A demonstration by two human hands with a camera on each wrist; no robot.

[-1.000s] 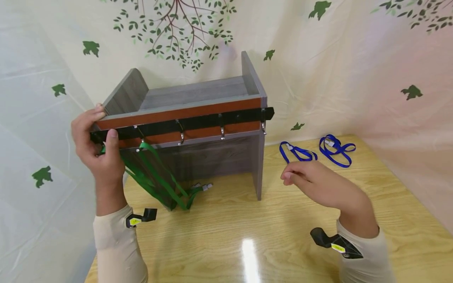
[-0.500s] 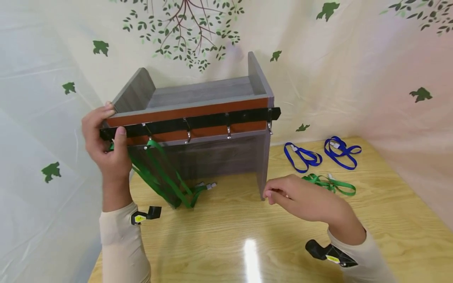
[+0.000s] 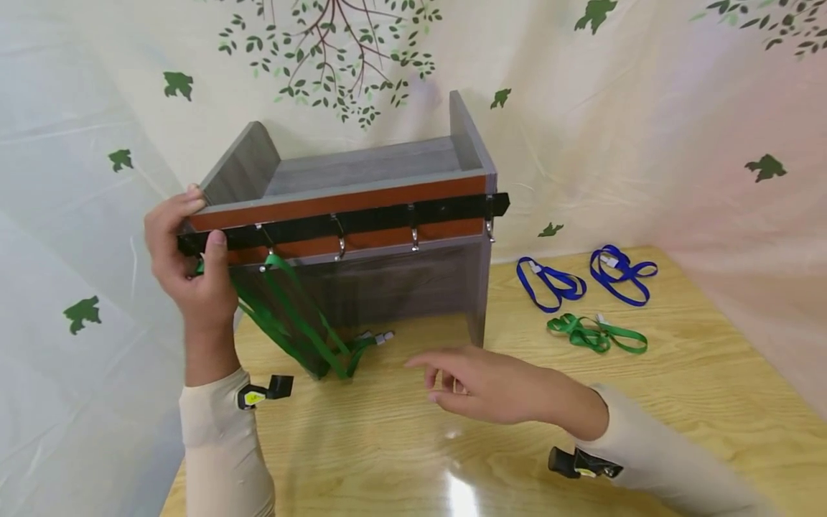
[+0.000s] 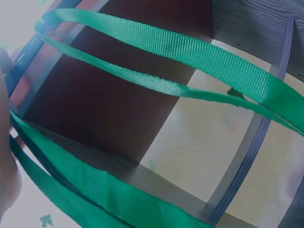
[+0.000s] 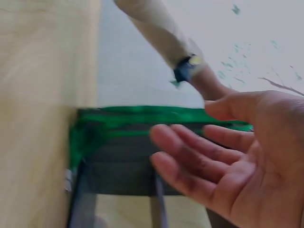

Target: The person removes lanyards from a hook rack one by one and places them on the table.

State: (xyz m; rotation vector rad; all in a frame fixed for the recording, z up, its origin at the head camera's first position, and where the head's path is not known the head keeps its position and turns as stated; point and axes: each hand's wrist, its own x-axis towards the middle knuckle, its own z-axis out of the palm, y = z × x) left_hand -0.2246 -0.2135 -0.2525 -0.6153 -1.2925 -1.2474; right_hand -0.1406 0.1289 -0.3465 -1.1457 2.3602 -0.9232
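Note:
My left hand (image 3: 197, 266) grips the left end of the grey wooden shelf (image 3: 375, 161), thumb over the black hook strip (image 3: 375, 221) on its front. Green lanyards (image 3: 293, 337) hang from the leftmost hooks, their lower ends lying on the table; in the left wrist view the green straps (image 4: 180, 52) cross close to the camera. In front of the shelf's right side, my right hand (image 3: 494, 384) hovers over the table with loosely bent fingers and nothing in it. The right wrist view shows its palm and spread fingers (image 5: 199, 161).
Two blue lanyards (image 3: 568, 293) (image 3: 636, 276) and one green lanyard (image 3: 591, 334) lie on the wooden table (image 3: 711, 402) to the right of the shelf. Bare metal hooks (image 3: 415, 238) stick out along the strip. A printed cloth (image 3: 581, 143) hangs behind.
My right hand has moved left and down, away from the lanyards on the right, and its fingers have loosened. The green lanyard there has come into view. My left hand stays on the shelf.

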